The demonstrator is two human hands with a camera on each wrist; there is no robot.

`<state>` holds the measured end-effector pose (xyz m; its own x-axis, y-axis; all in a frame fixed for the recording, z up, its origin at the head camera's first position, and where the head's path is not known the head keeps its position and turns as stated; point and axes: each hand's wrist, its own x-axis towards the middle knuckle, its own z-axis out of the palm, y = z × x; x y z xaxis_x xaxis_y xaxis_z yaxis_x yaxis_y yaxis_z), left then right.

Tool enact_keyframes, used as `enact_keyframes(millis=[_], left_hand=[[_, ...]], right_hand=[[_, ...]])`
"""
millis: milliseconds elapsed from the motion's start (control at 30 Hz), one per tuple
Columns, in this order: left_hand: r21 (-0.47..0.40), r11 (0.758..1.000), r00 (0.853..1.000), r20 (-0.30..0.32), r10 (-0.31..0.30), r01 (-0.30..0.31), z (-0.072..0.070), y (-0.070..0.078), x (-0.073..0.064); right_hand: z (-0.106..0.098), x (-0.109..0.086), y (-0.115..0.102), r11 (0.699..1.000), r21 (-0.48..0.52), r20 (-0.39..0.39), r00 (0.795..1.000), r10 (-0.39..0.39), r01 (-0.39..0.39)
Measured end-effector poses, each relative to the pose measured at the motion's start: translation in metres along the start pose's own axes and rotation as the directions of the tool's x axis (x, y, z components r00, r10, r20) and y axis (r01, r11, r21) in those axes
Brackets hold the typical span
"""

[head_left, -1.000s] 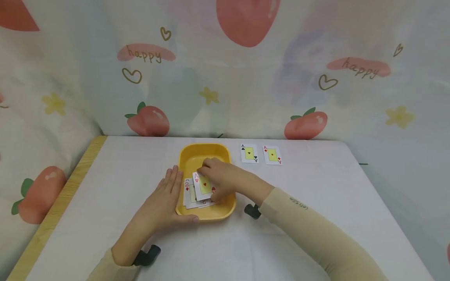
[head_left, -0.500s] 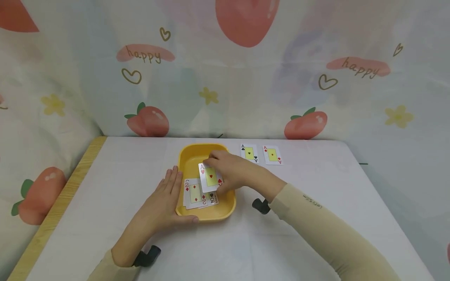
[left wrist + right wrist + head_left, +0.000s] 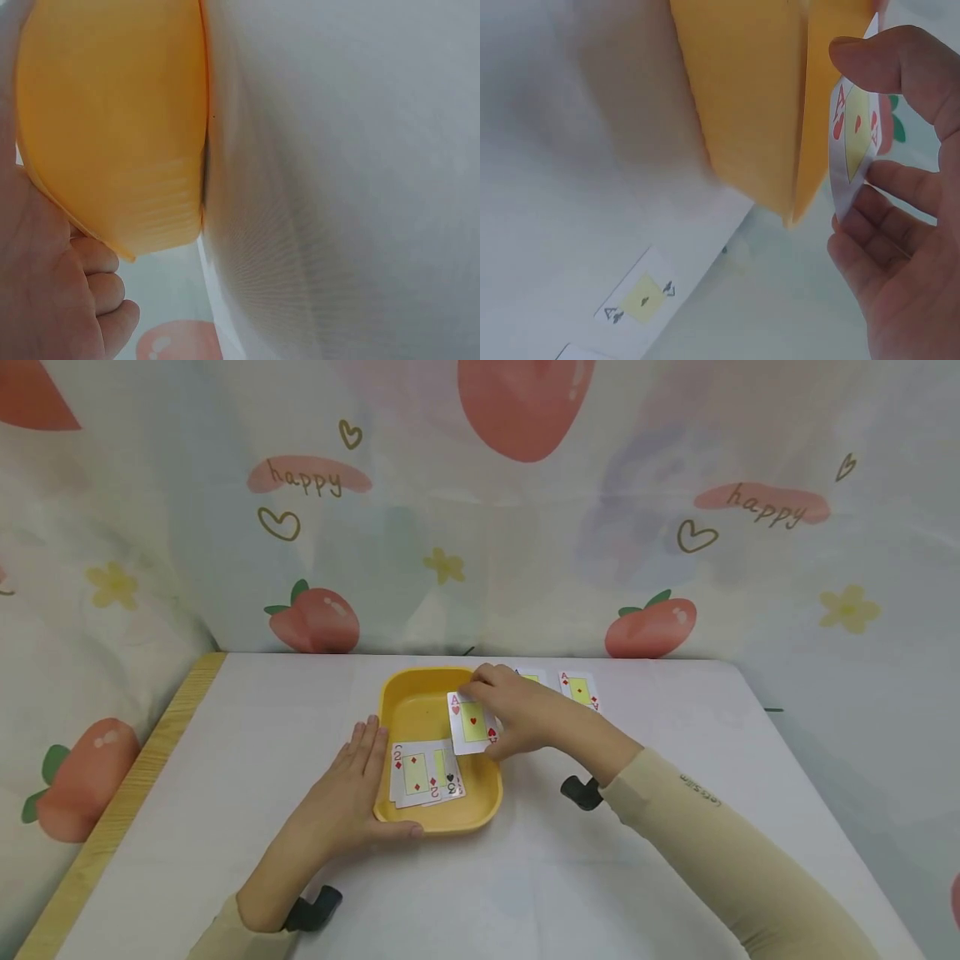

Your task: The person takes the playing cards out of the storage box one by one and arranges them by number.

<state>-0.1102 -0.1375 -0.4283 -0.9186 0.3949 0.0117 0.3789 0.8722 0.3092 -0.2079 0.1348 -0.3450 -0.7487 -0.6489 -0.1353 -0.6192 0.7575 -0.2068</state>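
My right hand (image 3: 525,706) pinches an ace of hearts playing card (image 3: 472,724) by its edges, above the right side of a yellow tray (image 3: 416,706). In the right wrist view the thumb lies at one edge of the card (image 3: 857,131) and the fingers at the opposite one. My left hand (image 3: 341,797) rests along the tray's left side with straight fingers, its thumb at the near rim. Inside the tray a two of diamonds (image 3: 412,777) overlaps a black-suited card (image 3: 453,785).
Face up on the white table (image 3: 600,877), right of the tray, lie an ace of clubs (image 3: 643,298), partly hidden by the right hand in the head view, and an ace of diamonds (image 3: 579,689). A patterned curtain (image 3: 480,510) hangs behind the table.
My right hand has lifted the ace of hearts off the other cards and carried it right and away toward the tray's right rim. My left hand has stayed put.
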Motion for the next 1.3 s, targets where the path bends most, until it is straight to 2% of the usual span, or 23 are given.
enact_keyframes(millis=[600, 1300], left_hand=[[0.002, 1.000, 1.000, -0.022, 0.010, -0.010, 0.001, 0.001, 0.001], [-0.001, 1.000, 1.000, -0.012, -0.002, 0.002, 0.001, 0.000, 0.000]], right_hand=[[-0.012, -0.026, 0.034, 0.998, 0.017, -0.044, 0.997, 0.056, -0.056], [-0.020, -0.047, 0.070, 0.987, 0.032, -0.002, 0.988, 0.156, -0.156]])
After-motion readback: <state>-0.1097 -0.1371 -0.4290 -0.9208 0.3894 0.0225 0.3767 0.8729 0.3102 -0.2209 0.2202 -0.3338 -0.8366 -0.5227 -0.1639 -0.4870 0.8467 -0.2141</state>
